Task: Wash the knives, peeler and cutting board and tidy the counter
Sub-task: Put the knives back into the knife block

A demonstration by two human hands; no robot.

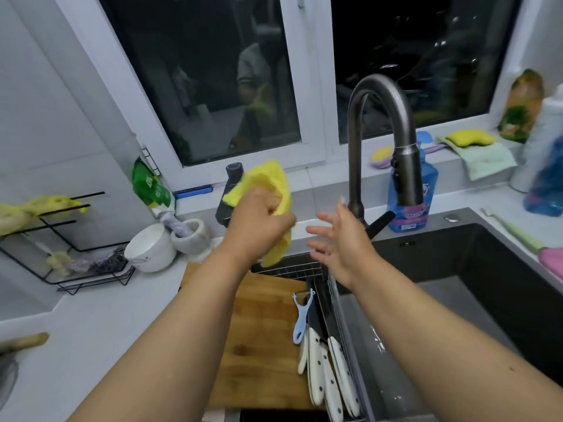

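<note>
Both hands sit above the sink's left end. My left hand (259, 220) is fisted around a yellow cloth (271, 190), which bunches above the knuckles and hangs below the wrist. At its 3 o'clock my right hand (341, 242) hovers with fingers spread, holding nothing, just beside the faucet (380, 117). At 6 o'clock from the hands, the wooden cutting board (259, 330) lies on the counter (91, 330), touching the wire rack (304, 266). I see the blue peeler (303, 318) and white-handled knives (326, 373) along the board's right edge. At 3 o'clock lies the dark sink basin (457, 300), a blue soap bottle (411, 202) behind it.
</note>
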